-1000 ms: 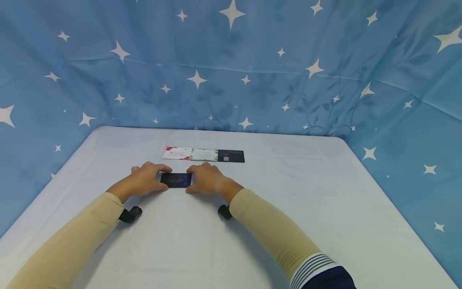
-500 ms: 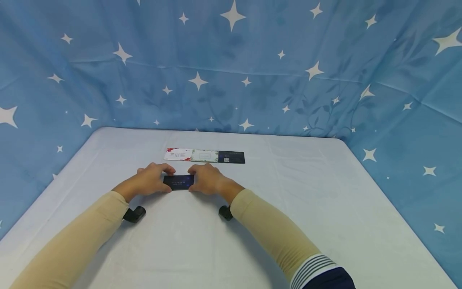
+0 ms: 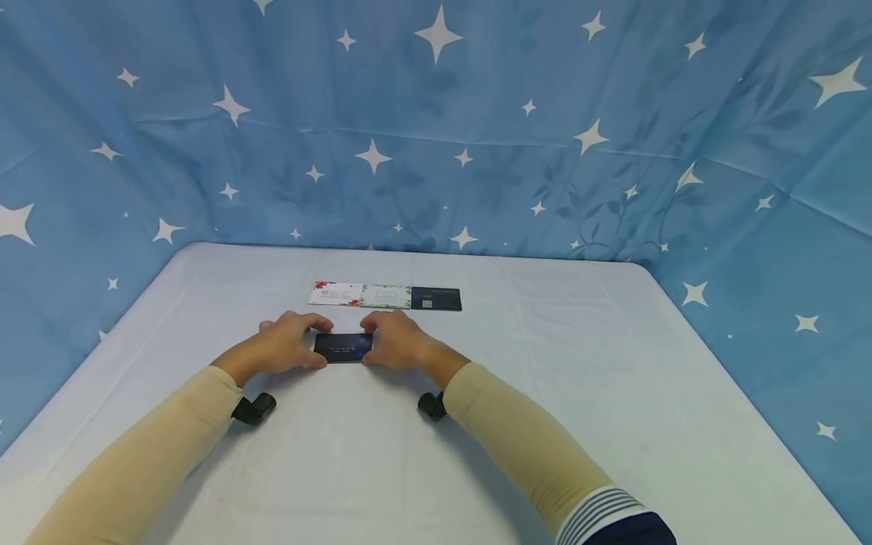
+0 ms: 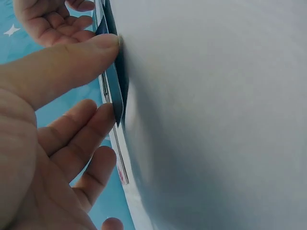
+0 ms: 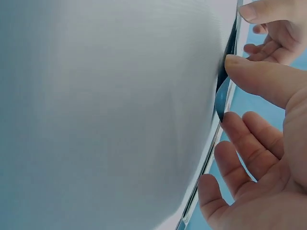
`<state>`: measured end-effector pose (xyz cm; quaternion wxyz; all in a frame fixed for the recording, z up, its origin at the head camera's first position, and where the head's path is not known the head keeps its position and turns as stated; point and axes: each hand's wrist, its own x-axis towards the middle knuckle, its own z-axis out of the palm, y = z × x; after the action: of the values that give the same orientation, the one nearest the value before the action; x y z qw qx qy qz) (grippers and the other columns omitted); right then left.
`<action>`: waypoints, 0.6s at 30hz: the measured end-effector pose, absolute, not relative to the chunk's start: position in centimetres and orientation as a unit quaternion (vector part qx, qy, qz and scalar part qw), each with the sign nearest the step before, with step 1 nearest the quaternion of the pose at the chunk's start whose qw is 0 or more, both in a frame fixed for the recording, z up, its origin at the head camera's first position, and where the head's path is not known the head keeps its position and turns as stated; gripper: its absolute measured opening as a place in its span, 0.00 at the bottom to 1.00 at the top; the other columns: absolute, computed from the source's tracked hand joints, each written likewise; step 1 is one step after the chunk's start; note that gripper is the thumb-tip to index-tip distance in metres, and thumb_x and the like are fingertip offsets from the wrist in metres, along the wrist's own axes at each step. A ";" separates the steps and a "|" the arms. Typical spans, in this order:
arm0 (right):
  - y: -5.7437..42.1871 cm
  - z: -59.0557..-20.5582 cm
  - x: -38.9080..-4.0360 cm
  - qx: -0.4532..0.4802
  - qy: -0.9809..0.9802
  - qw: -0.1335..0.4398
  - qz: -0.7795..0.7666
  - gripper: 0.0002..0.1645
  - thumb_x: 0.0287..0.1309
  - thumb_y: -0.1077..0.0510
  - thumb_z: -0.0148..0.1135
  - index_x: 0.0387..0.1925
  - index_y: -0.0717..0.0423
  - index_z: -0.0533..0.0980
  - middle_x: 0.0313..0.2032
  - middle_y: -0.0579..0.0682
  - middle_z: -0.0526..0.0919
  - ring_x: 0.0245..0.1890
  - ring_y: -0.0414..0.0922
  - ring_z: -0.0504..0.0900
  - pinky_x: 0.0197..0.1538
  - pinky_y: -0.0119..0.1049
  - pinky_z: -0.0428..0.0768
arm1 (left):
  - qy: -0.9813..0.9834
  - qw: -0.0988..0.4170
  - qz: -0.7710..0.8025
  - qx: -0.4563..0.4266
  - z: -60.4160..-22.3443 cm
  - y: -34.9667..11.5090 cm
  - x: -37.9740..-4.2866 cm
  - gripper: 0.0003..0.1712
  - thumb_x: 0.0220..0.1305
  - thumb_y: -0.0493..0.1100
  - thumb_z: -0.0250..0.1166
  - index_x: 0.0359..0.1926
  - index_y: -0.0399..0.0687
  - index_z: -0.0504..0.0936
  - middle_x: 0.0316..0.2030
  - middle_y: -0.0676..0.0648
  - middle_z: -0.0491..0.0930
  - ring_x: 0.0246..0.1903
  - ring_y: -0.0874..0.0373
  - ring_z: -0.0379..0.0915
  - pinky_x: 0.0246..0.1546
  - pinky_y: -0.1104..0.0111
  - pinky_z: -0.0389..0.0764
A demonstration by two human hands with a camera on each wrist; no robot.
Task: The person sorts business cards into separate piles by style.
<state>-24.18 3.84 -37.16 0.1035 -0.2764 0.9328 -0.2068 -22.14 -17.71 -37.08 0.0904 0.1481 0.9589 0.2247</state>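
A dark card with small pale print and a blue glow at its right end (image 3: pixel 344 348) lies flat, close over the table. My left hand (image 3: pixel 282 343) pinches its left end, with the thumb on the near edge and the fingers at the far edge. At the other end my right hand (image 3: pixel 398 341) holds it the same way. From the left wrist, the card (image 4: pixel 115 88) shows edge-on beneath the thumb, its corner reaching the fingertips. The right wrist view has the card's bent blue corner (image 5: pixel 221 99) between thumb and index finger.
Just beyond the hands, a row of cards lies side by side: a white one with red flowers (image 3: pixel 336 293), a white one with green leaves (image 3: pixel 386 296) and a black one (image 3: pixel 436 299). A white cloth covers the table (image 3: pixel 579 378). Behind hangs a blue starry curtain (image 3: pixel 436 136).
Both hands have shifted a little to the right and slightly nearer, with the dark card between them. The row of cards keeps its arrangement. The head view has tilted slightly.
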 end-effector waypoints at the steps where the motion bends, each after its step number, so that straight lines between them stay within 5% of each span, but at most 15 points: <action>1: 4.0 -37.2 -24.2 -0.275 0.931 0.105 -0.213 0.35 0.43 0.49 0.69 0.55 0.51 0.69 0.48 0.42 0.75 0.51 0.41 0.66 0.55 0.35 0.62 | 0.959 0.089 0.225 0.150 -37.1 -17.7 -22.1 0.33 0.42 0.50 0.72 0.52 0.50 0.74 0.48 0.47 0.73 0.51 0.48 0.61 0.40 0.51 0.52; 18: 9.1 -36.8 -24.7 -0.261 0.928 0.102 -0.246 0.35 0.46 0.47 0.66 0.56 0.51 0.68 0.52 0.44 0.72 0.55 0.42 0.65 0.56 0.38 0.62 | 0.949 0.070 0.242 0.190 -36.7 -14.4 -23.2 0.28 0.46 0.51 0.69 0.51 0.55 0.74 0.45 0.54 0.72 0.49 0.53 0.62 0.43 0.53 0.49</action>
<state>-24.71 9.15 -36.85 0.1019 -0.2605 0.9280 -0.2461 -23.23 -14.38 -36.66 0.0700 0.1904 0.9489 0.2418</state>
